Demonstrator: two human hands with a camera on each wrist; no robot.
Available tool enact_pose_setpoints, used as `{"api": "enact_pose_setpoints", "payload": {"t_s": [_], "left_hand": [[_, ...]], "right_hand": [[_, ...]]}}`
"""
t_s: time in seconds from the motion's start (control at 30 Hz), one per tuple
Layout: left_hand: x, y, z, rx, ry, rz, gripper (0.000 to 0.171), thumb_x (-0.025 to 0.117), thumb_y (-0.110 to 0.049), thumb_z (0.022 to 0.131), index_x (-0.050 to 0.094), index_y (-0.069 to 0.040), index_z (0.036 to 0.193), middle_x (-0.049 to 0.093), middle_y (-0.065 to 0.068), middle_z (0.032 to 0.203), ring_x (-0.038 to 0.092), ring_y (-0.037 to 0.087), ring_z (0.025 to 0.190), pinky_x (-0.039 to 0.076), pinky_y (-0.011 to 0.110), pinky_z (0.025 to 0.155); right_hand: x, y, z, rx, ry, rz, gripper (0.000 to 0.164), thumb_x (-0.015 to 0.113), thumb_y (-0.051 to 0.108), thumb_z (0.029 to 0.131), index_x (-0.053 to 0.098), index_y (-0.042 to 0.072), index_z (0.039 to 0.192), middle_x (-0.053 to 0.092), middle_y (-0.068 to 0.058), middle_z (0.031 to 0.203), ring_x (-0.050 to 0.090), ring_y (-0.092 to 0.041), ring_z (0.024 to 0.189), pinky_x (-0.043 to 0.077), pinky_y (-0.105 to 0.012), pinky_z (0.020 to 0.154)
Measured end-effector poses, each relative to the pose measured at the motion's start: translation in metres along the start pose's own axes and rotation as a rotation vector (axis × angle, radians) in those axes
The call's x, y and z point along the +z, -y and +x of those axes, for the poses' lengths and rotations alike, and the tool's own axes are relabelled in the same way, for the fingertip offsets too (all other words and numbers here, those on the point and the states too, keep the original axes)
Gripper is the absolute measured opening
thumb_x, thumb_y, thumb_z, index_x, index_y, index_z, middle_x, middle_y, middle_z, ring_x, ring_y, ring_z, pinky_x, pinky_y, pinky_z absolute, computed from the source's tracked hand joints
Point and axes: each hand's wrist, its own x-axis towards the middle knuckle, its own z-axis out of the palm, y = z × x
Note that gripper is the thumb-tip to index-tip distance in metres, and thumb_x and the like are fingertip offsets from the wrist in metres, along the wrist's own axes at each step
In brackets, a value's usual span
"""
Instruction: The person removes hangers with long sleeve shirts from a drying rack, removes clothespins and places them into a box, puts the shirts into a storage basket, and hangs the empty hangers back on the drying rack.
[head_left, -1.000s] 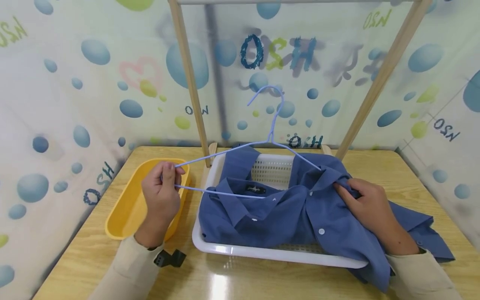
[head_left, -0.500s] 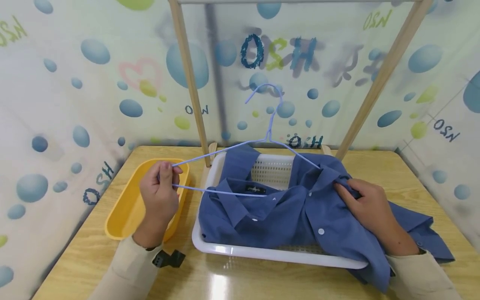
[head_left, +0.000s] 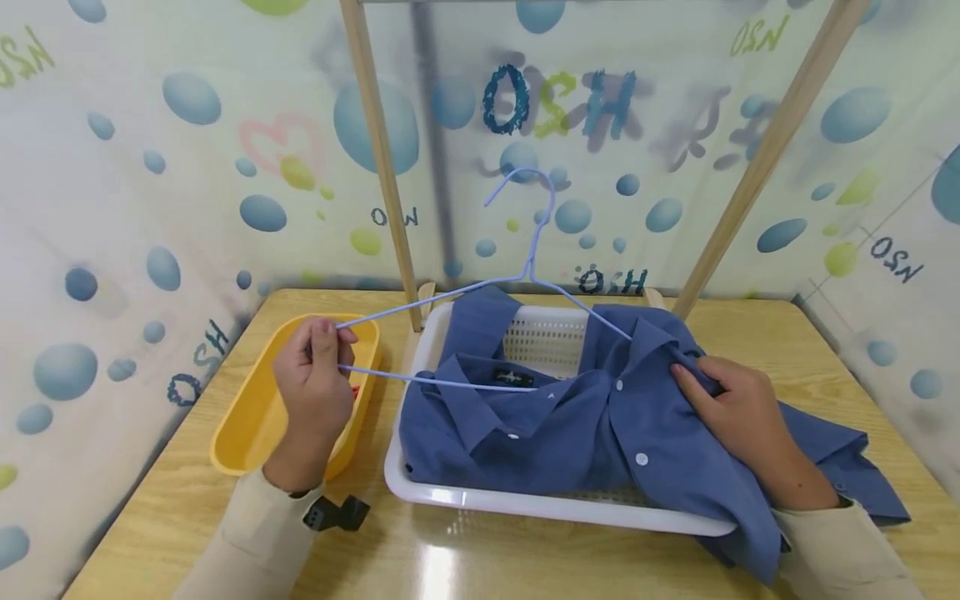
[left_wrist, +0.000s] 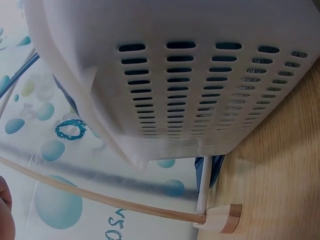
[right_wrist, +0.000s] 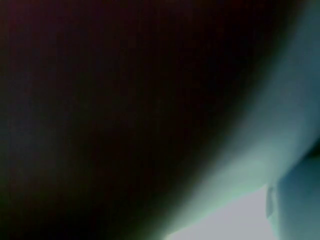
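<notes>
In the head view my left hand (head_left: 313, 387) grips the left end of a pale blue wire hanger (head_left: 531, 265), its hook upward. The hanger's right arm runs into the collar area of a blue button-up shirt (head_left: 517, 454), where its tip is hidden. My right hand (head_left: 738, 408) pinches the shirt's front near the collar. The shirt lies in a white plastic basket (head_left: 525, 506), with part hanging over the right side and front rim. At the left wrist view's edge, a bit of my left hand (left_wrist: 5, 215) shows. The right wrist view is mostly dark and blurred.
Left of the basket a yellow tub (head_left: 243, 433) stands on the wooden table (head_left: 390, 550); something red shows in it, partly behind my left hand. Behind the basket rises a frame with wooden posts (head_left: 382, 158). A patterned sheet (head_left: 480, 217) covers the back.
My left hand and the hanger have shifted slightly left, and the hanger's right arm has drawn a little left with them. The right hand stays in nearly the same place on the shirt.
</notes>
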Motion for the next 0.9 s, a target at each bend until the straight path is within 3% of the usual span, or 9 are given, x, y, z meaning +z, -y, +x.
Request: {"api": "enact_pose_setpoints", "payload": {"t_s": [0.37, 0.6, 0.73, 0.9], "left_hand": [[-0.009, -0.003, 0.007, 0.012, -0.031, -0.117, 0.044, 0.048, -0.013, 0.105, 0.050, 0.019, 0.076, 0.047, -0.004, 0.057, 0.036, 0.007, 0.045, 0.026, 0.018, 0.041], [-0.019, -0.003, 0.014, 0.033, -0.107, -0.202, 0.037, 0.052, -0.014, 0.104, 0.058, 0.007, 0.075, 0.050, -0.001, 0.059, 0.037, 0.008, 0.044, 0.029, 0.017, 0.042], [-0.021, -0.005, 0.019, 0.053, -0.150, -0.256, 0.035, 0.053, -0.012, 0.103, 0.060, 0.008, 0.075, 0.053, 0.001, 0.062, 0.038, 0.009, 0.044, 0.032, 0.016, 0.044], [-0.019, -0.006, 0.022, 0.062, -0.154, -0.281, 0.036, 0.054, -0.014, 0.103, 0.059, 0.007, 0.074, 0.053, 0.001, 0.060, 0.037, 0.009, 0.043, 0.031, 0.016, 0.044]], "right_hand": [[0.001, 0.000, 0.000, 0.013, -0.005, 0.013, 0.037, 0.076, 0.003, 0.085, 0.050, 0.017, 0.062, 0.039, 0.006, 0.057, 0.041, 0.000, 0.053, 0.032, -0.015, 0.052], [0.001, -0.001, 0.001, 0.014, 0.013, 0.002, 0.037, 0.075, 0.006, 0.086, 0.050, 0.017, 0.062, 0.039, 0.006, 0.058, 0.041, -0.001, 0.053, 0.032, -0.016, 0.051], [0.000, -0.001, 0.001, 0.021, 0.015, -0.006, 0.035, 0.075, 0.006, 0.087, 0.051, 0.017, 0.063, 0.040, 0.006, 0.058, 0.041, -0.001, 0.053, 0.032, -0.016, 0.052], [-0.002, -0.002, 0.000, 0.028, 0.021, -0.009, 0.033, 0.076, 0.006, 0.086, 0.053, 0.016, 0.064, 0.042, 0.005, 0.058, 0.041, 0.000, 0.054, 0.032, -0.016, 0.052]]}}
